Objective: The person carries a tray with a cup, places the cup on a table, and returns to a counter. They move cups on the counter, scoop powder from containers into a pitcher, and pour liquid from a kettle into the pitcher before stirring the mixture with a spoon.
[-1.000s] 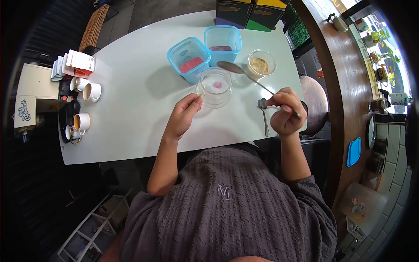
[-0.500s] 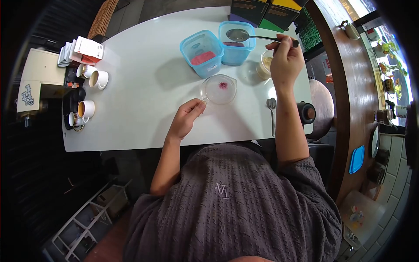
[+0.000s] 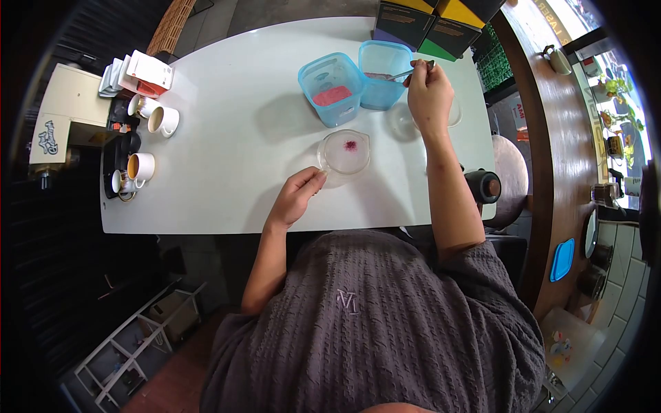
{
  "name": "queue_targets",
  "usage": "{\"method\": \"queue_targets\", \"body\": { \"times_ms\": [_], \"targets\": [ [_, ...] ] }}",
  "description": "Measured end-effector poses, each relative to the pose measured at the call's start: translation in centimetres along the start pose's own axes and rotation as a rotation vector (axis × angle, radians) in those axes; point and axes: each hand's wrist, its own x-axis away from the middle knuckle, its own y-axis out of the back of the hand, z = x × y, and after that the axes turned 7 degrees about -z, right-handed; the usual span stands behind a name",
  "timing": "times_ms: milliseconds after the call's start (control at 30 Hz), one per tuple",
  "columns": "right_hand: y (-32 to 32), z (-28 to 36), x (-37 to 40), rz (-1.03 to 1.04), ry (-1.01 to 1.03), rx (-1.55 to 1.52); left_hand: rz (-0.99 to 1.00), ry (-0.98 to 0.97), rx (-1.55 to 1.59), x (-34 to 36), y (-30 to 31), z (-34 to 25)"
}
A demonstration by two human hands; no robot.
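Observation:
My left hand (image 3: 295, 197) pinches the handle of a clear glass measuring cup (image 3: 346, 164) with a spout. A small patch of dark pink powder lies in its bottom. My right hand (image 3: 430, 100) grips a metal spoon (image 3: 401, 75) by its handle. The spoon's bowl is down inside the right-hand blue plastic container (image 3: 380, 98), hidden by the wall or contents. That container holds a dull purplish powder. Touching it on the left, a second blue container (image 3: 337, 116) has bright pink powder. A clear glass container (image 3: 455, 113) is partly hidden behind my right hand.
Several mugs (image 3: 163, 121) and white boxes (image 3: 150, 71) line the table's left end. Dark boxes with coloured corners (image 3: 406, 26) stand at the back. A black round object with a brown knob (image 3: 483, 186) sits at the right edge. A blue lid (image 3: 562, 260) lies on the wooden counter (image 3: 523, 82).
My right hand has moved left and lowered the spoon from above the right-hand blue container into it. My left hand still holds the cup in about the same place. The view has shifted slightly.

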Motion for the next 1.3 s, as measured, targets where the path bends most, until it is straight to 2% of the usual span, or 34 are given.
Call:
{"method": "queue_targets", "body": {
  "times_ms": [267,367,433,533,667,733,833,967,1033,1100,1200,1300],
  "targets": [
    [1.6,-0.1,0.1,0.047,-0.026,0.116,0.061,0.012,-0.003,-0.8,-0.5,-0.2],
    [3.7,0.1,0.5,0.014,0.025,0.167,0.115,0.060,-0.036,-1.4,-1.3,-0.4],
    [6.5,0.5,0.8,-0.020,0.078,0.091,0.166,0.077,-0.034,-2.3,-1.7,0.0],
    [12.3,0.6,2.0,-0.187,0.055,0.085,0.252,0.077,-0.035,-3.1,-3.0,-0.2],
    [20.3,-1.7,4.9,-0.398,0.026,0.355,0.316,0.110,-0.071,-3.9,-5.3,-0.3],
    [22.8,-3.2,7.0,-0.516,-0.090,0.398,0.337,0.119,-0.094,-4.3,-6.2,-0.2],
    [24.2,-5.6,10.2,-0.572,-0.155,0.485,0.377,0.114,-0.083,-4.7,-7.5,0.0],
    [23.8,-7.0,13.3,-0.393,-0.381,0.466,0.431,0.123,-0.089,-5.1,-8.7,0.1],
    [23.2,-7.5,14.1,-0.303,-0.597,0.233,0.444,0.106,-0.067,-5.3,-9.2,0.3],
    [22.6,-7.4,14.6,-0.189,-0.731,0.087,0.455,0.109,-0.075,-5.4,-9.5,0.6],
    [21.5,-8.5,15.1,-0.209,-0.741,0.106,0.458,0.117,-0.085,-5.3,-9.9,0.5],
    [21.0,-10.1,15.5,-0.190,-0.726,-0.045,0.451,0.127,-0.071,-5.4,-10.0,0.9]
  ]
}}
